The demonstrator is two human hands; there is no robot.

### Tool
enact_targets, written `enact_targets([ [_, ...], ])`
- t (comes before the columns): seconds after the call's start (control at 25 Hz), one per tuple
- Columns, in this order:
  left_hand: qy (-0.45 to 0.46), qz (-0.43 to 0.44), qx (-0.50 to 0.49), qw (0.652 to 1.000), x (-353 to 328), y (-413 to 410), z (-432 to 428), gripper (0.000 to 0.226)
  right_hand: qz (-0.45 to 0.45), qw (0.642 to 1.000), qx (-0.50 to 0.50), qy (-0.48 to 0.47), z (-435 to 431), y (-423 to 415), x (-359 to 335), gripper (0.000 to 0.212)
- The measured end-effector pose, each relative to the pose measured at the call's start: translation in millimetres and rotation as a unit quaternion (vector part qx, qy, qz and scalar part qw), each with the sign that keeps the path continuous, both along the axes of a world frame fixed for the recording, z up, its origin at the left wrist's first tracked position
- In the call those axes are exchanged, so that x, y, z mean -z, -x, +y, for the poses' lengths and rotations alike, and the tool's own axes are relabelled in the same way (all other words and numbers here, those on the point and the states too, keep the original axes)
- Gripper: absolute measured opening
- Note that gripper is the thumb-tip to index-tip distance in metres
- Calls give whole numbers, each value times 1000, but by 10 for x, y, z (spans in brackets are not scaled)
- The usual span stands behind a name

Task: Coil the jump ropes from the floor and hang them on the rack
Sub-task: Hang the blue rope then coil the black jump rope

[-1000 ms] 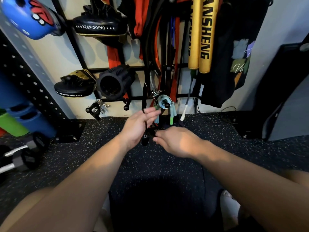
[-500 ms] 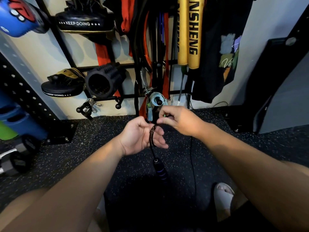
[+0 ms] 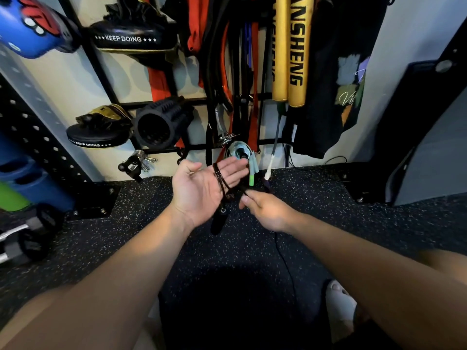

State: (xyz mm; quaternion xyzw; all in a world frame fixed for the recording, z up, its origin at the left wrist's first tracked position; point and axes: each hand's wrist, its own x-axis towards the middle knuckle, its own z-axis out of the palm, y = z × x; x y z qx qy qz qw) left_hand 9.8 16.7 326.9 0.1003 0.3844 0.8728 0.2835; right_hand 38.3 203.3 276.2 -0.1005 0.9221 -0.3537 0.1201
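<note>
Thin black rope (image 3: pixel 219 176) loops in glossy coils around the straight fingers of the flat, palm-up left hand (image 3: pixel 199 193). Its stubby dark handle (image 3: pixel 217 222) dangles just below. The right hand (image 3: pixel 269 212) pinches a strand just beside the coils, above the speckled rubber floor (image 3: pixel 126 236).

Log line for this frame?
step: coiling | left hand: open, jump rope looped round it | right hand: pinches rope | hung: no

The thin black jump rope (image 3: pixel 220 176) loops in coils around the left grip (image 3: pixel 202 193), its black handle (image 3: pixel 218 221) dangling below.
</note>
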Motion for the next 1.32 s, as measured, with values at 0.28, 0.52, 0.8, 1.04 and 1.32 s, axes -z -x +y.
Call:
enact_targets([
  [0.28,83,-2,-48,995,128,148,-136,76,68,976,-130,-163,-193,-72,-293,35],
  [0.52,252,75,124,957,234,-24,-11,74,219,933,-180,-222,-70,4,-613,31],
  [0.8,248,54,271,929,107,-32,-81,77,292,942,-151,-66,182,129,-451,35],
  [1.04,89,-3,169,982,6,-137,-32,71,195,979,-20,65,163,118,-213,23],
  [1.32,-65,-39,11,997,-22,-41,-83,79,25,997,12,76,-26,34,-42,29],
])
